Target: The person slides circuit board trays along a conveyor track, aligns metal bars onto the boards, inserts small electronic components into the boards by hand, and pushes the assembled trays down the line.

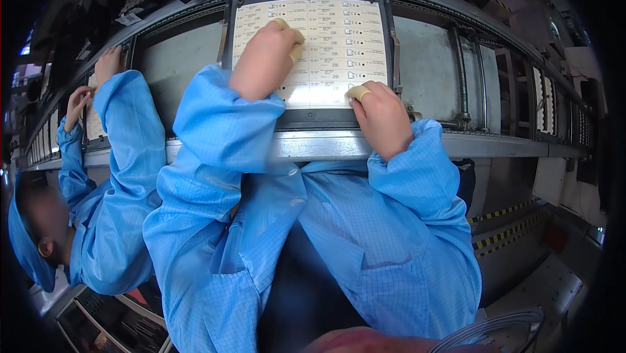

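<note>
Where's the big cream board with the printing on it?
In the head view, the cream board lies at upper middle inside a dark frame, with the left hand over its left half and the right hand at its lower right corner.

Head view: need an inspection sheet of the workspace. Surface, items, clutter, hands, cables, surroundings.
Surface: metal-railed line; front rail runs below the frame.
Job's things: pale printed panel, two columns of repeated markings, in a dark frame; glare on its lower part.
Clutter: open dark box at lower left, contents unclear.
Hands: left hand over the panel's left column; right hand at its lower right corner; both wear yellowish finger covers.
Cables: nothing certain; ribbed rod or hose right of the panel.
Surroundings: co-worker at left; striped floor markings at right.
</note>
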`<state>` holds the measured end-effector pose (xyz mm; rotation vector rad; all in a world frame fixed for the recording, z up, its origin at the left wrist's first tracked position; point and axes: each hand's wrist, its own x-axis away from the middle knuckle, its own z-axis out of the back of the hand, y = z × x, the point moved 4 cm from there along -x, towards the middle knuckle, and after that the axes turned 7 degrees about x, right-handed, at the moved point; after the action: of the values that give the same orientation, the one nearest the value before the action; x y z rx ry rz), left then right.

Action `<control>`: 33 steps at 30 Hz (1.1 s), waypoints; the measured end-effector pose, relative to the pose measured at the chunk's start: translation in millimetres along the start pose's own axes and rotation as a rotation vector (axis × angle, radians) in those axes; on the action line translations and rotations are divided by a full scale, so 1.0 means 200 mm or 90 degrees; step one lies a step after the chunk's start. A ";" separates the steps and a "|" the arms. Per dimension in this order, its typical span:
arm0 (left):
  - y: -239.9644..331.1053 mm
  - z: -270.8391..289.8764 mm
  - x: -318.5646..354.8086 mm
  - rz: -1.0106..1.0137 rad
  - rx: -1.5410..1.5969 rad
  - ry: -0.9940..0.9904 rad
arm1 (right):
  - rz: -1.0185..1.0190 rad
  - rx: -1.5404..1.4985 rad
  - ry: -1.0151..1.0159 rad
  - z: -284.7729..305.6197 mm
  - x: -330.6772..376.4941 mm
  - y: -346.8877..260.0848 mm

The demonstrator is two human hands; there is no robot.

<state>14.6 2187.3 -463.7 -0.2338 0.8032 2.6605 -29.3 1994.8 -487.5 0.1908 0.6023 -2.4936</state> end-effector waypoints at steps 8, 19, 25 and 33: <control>-0.02 0.18 0.26 0.114 0.152 0.070 | 0.035 -0.050 -0.005 0.07 0.01 0.00; -0.05 0.16 0.51 0.207 0.259 0.067 | -0.054 -0.135 0.108 0.15 0.05 0.09; 0.04 0.13 0.48 0.102 0.119 0.042 | -0.117 -0.211 0.107 0.16 0.07 0.11; 0.05 0.08 0.47 0.059 0.000 0.030 | -0.102 -0.190 0.119 0.18 0.10 0.12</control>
<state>-76.8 2214.9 -468.1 -0.2663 0.8470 2.7509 -32.7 1950.5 -469.0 0.2708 1.0957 -2.5157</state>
